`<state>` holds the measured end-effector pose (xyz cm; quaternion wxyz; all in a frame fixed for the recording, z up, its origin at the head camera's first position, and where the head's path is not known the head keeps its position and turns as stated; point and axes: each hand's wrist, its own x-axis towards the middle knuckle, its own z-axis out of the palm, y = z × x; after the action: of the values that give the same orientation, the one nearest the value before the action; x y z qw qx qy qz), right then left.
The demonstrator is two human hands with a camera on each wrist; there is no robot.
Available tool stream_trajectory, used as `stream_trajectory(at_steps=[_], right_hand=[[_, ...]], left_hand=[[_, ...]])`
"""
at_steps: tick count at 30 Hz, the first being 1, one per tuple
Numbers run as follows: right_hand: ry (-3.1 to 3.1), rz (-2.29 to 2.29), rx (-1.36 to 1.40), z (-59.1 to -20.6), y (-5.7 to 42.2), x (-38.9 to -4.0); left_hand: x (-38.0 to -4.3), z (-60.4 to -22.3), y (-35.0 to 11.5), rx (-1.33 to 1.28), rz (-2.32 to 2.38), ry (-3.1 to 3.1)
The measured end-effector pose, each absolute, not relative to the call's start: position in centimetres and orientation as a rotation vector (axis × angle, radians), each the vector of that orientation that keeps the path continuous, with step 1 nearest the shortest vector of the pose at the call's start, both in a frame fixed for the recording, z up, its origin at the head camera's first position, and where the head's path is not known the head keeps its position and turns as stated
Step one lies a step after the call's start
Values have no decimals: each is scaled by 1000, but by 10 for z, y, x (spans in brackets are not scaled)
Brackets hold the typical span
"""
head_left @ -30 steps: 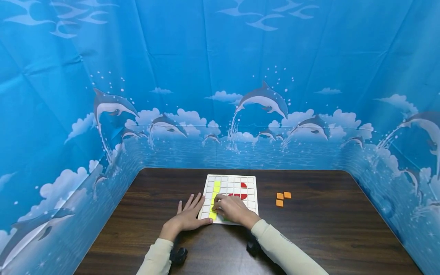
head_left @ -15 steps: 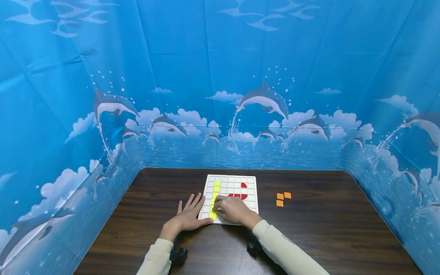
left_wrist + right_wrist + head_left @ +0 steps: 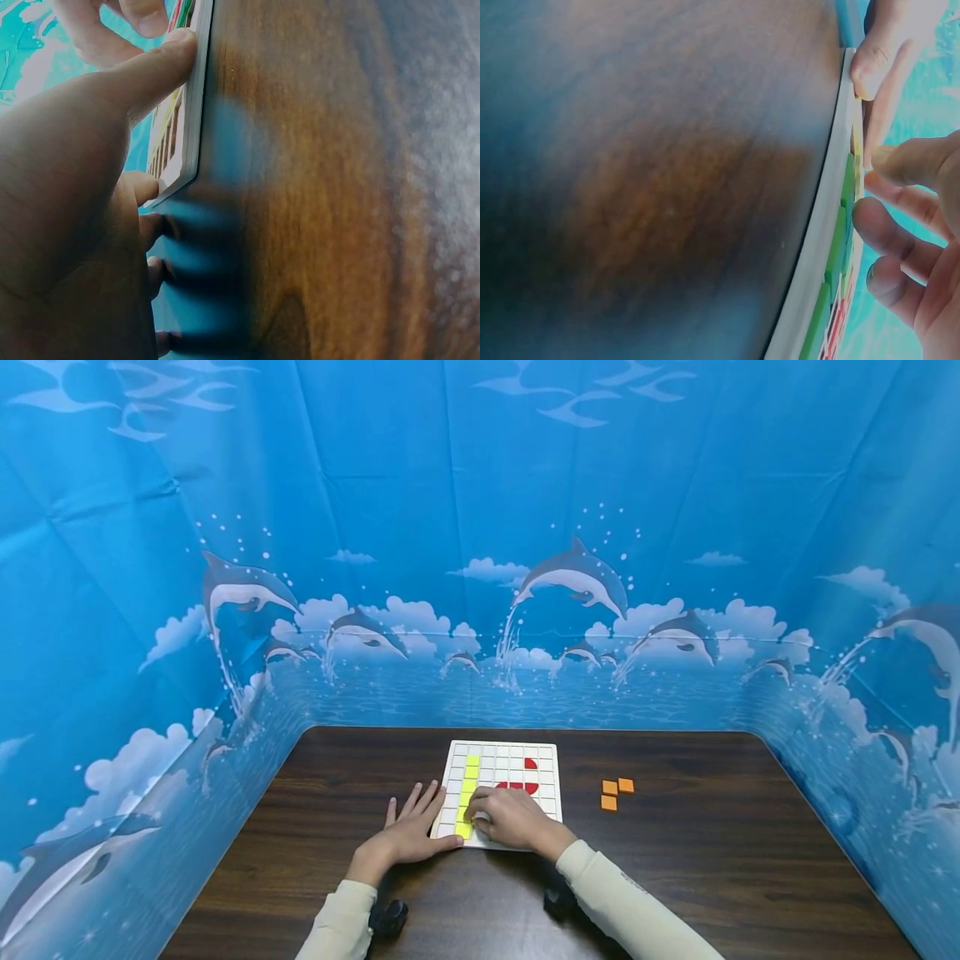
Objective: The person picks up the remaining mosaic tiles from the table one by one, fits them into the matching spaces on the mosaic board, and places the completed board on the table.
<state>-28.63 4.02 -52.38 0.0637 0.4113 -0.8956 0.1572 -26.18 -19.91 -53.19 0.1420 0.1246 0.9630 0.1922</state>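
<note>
So the board (image 3: pixel 547 777) is lying flat on the dark surface (image 3: pixel 690 827), roughly in the middle, and the yellow tiles (image 3: pixel 471 773) make a column down its left part, right to the near edge. The right hand (image 3: pixel 510 818) is over the near half of the board, fingers curled, fingertips down at the near end of that column. Is the grip actually pinching a tile? Can't tell: thumb and finger sit close together in the right wrist view, but I see no piece clearly between them.

Left hand (image 3: pixel 408 839) is holding nothing: fingers spread beside the board's left edge, thumb over the near left corner. My read is that it's bracing.

Step in hand, I'd guess, is setting or straightening a yellow tile. The next move probably calls for a light nudge until it sits square in its cell, then lifting the fingers straight off so the neighbours don't get dragged.

Watch the green bits (image 3: pixel 835 247) along the near edge, since the right hand is right above them. The red bits (image 3: pixel 517 787) are just past the knuckles. Three orange squares (image 3: pixel 609 803) sit off the board to the right, well apart from both hands.
</note>
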Motion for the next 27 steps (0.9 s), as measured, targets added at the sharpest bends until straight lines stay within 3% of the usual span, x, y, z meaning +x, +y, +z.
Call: stream_trajectory(at_steps=[27], right_hand=[[-2739, 568, 961, -508, 110, -287]], left_hand=[[-265, -548, -206, 470, 718, 2794]])
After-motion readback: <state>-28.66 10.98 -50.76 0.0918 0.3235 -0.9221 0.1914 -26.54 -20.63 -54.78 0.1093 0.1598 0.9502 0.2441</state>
